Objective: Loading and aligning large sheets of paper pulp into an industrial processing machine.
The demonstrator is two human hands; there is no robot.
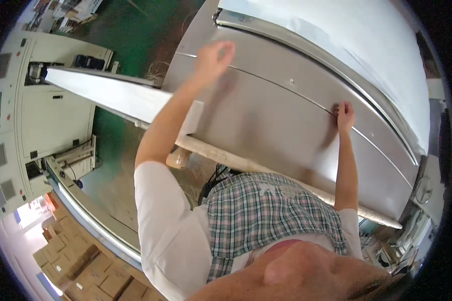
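We see both bare hands over the grey metal tabletop (271,120), which serves as the reference for all positions below. The left hand (215,62) is over the tabletop's left part, blurred, with its fingers curled; we cannot tell whether it grips anything. The right hand (345,118) is over the tabletop's right part, fingers bent together, beside a thin line (266,79); we cannot confirm contact or a grip. This line crosses the tabletop from left to right. Along the tabletop's far edge we note a metal bar (286,36), with a white sheet (356,40) beyond. A long white beam (110,98) extends from the tabletop's left side to a cream cabinet (55,118).
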